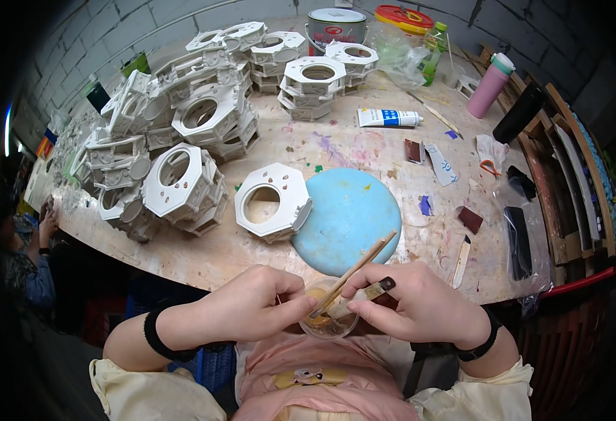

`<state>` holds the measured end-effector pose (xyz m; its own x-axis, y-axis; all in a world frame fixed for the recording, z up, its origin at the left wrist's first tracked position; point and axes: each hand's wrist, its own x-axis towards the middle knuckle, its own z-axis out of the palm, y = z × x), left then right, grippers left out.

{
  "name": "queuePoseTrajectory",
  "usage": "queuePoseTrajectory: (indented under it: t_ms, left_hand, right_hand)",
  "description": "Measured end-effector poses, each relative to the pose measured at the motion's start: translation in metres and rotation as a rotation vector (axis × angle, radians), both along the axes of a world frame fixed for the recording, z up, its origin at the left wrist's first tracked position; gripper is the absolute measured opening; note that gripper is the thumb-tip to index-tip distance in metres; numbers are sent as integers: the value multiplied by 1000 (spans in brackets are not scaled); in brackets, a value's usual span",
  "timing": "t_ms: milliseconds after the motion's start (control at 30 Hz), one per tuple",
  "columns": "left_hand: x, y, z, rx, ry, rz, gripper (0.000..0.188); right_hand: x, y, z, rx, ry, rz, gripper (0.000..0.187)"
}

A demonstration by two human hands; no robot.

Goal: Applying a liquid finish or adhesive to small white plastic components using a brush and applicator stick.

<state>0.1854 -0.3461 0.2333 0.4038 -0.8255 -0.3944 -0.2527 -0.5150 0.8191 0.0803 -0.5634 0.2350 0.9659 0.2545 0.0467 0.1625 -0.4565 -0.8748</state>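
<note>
- Both hands meet over a clear plastic cup at the near edge of the desk [392, 153]. The left hand [266, 303] has its fingers curled in at the rim; what they pinch is hidden. The right hand [412, 300] grips what looks like a pale, dark-ended brush [372, 290], with a wooden stick [365, 258] slanting past its fingertips into the cup.
- Farther left, white octagonal frames [234, 107] stand in stacks, without readable writing. They are best left well apart from drips.
- One single octagonal frame [290, 196], with small brownish marks beside its round opening, lies just left of the blue dome; sleeves should clear it.
- The plastic cup [330, 333] holds a golden-brown substance. Good practice would be to steady the rim, work the tool low and wipe any excess on the inside wall.
- Behind, a grey metal can [336, 29] carries red printing.
- The blue dome [350, 210] shows no label.
- Next, a white-and-blue tube [390, 118] lies on its side, its printing small.
- Rightmost of these, a pale paper scrap [440, 165] bears blue marks, too small to read surely.
</note>
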Motion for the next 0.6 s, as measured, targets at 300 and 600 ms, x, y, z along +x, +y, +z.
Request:
queuePoseTrajectory:
  t_ms: [300,600]
  left_hand:
    - [6,1,-8,38,123,79,28]
    - [13,2,-15,82,216,164,29]
  right_hand:
    - [3,-22,-8,195,142,-113,14]
    - [-8,-44,13,452,225,-312,14]
